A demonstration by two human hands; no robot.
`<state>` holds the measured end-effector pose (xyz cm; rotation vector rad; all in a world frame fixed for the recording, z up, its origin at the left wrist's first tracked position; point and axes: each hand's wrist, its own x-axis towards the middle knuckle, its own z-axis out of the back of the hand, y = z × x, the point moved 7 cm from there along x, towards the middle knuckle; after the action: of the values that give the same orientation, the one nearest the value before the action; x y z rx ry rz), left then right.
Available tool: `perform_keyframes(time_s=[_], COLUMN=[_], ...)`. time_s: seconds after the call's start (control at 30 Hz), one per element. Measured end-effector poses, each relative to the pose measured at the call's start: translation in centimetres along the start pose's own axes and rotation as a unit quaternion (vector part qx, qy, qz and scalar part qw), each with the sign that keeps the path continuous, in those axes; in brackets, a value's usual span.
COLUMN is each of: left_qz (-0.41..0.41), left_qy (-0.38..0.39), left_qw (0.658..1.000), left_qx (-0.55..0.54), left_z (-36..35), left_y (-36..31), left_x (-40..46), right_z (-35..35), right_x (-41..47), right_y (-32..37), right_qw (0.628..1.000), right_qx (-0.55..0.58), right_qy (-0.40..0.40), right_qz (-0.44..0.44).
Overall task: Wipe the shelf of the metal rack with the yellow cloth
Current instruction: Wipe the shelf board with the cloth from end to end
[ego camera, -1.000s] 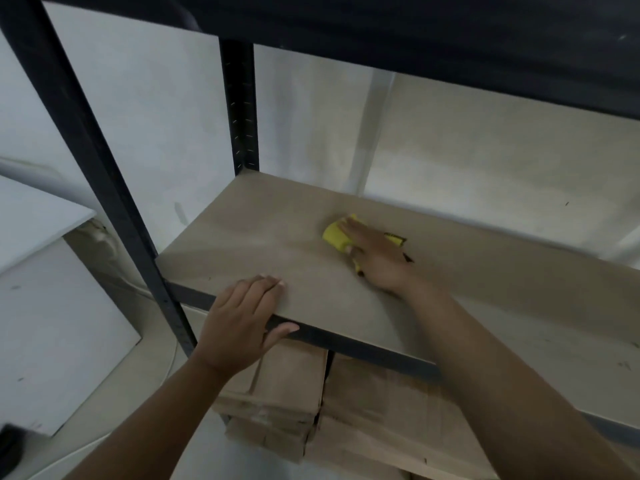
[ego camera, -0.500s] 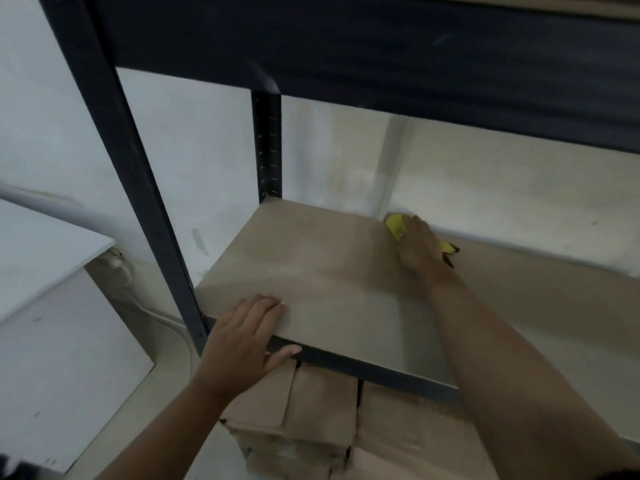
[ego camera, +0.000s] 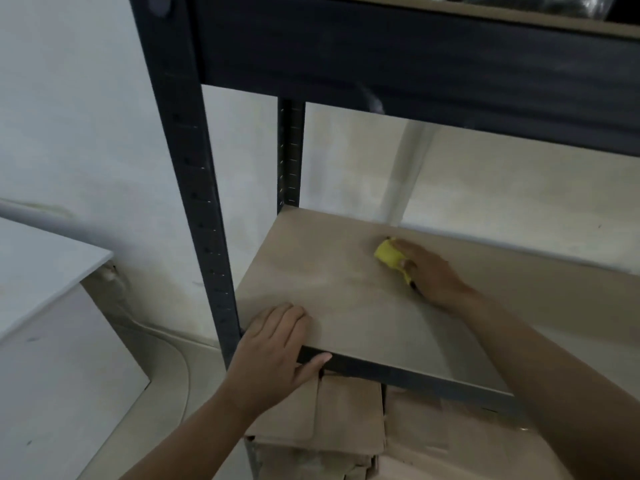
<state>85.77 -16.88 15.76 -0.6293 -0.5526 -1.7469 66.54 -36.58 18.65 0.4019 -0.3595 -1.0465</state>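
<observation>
A tan board shelf [ego camera: 346, 289] lies in a dark metal rack [ego camera: 194, 188]. The yellow cloth [ego camera: 389, 255] is bunched on the shelf near its back, mostly covered by my right hand [ego camera: 427, 271], which presses down on it with fingers wrapped over it. My left hand [ego camera: 277, 348] grips the shelf's front left corner, fingers flat on the board and thumb under the dark front rail.
A dark beam of the upper shelf [ego camera: 415, 64] hangs low over the shelf. Brown cardboard boxes [ego camera: 346, 420] fill the level below. A white cabinet [ego camera: 52, 323] stands at the left, with a cable on the floor beside it. A pale wall is behind.
My right hand slid the cloth to the back edge of the shelf, then pulled it forward a little. My left hand stayed on the front corner. The head camera shifted left.
</observation>
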Motion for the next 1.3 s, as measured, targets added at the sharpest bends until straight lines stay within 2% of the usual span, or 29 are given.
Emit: perform_keyframes(time_s=[0.13, 0.2, 0.3, 0.43, 0.53, 0.6, 0.73, 0.87, 0.97, 1.07, 1.13, 1.23, 1.3], left_qz=[-0.028, -0.042, -0.052, -0.056, -0.052, -0.042, -0.031, -0.035, -0.036, -0.037, -0.036, -0.036, -0.035], left_qy=[-0.019, -0.03, -0.055, -0.081, -0.08, -0.076, -0.083, -0.096, -0.104, -0.115, -0.12, -0.121, -0.121], left_qw=[0.999, 0.998, 0.996, 0.994, 0.995, 0.996, 0.996, 0.994, 0.993, 0.992, 0.991, 0.991, 0.991], left_qx=[0.025, 0.041, 0.049, 0.041, 0.03, 0.026, 0.03, 0.036, 0.044, 0.042, 0.04, 0.041, 0.04], left_z=[-1.0, -1.6, -1.9, -1.8, -1.9, -2.0, -2.2, -2.1, -2.1, -2.1, -2.0, -1.8, -1.8], left_y=[0.6, 0.7, 0.7, 0.5, 0.5, 0.5, 0.6, 0.7, 0.7, 0.6, 0.5, 0.5, 0.4], left_x=[-1.3, -1.7, -1.7, -1.8, -1.8, -1.7, -1.8, -1.7, -1.7, -1.9, -1.9, -1.8, -1.8], right_z=[-0.3, -1.6, -4.5, -5.4, -4.3, -3.1, -2.0, -3.9, -5.3, -6.3, -6.3, -5.3, -3.6], right_x=[5.5, 7.9, 8.5, 2.8, -0.9, -0.6, 5.0, 10.6, 10.7, 6.9, 3.3, 0.0, 0.4], right_y=[-0.9, 0.3, 3.7, 6.5, 6.1, 4.8, 1.7, 2.0, 4.9, 7.4, 7.9, 7.2, 5.3], right_qw=[0.99, 0.988, 0.997, 0.998, 0.99, 0.992, 1.0, 0.995, 0.999, 0.998, 0.994, 0.983, 0.984], right_qx=[-0.062, -0.07, -0.038, 0.025, 0.076, 0.082, 0.012, -0.024, 0.011, 0.045, 0.048, 0.122, 0.144], right_qy=[-0.048, -0.047, -0.003, 0.04, 0.081, 0.067, -0.021, -0.036, -0.024, 0.017, 0.052, 0.107, 0.084], right_qz=[-0.119, -0.132, -0.061, 0.046, 0.09, 0.071, -0.01, -0.085, -0.046, 0.05, 0.083, 0.088, 0.063])
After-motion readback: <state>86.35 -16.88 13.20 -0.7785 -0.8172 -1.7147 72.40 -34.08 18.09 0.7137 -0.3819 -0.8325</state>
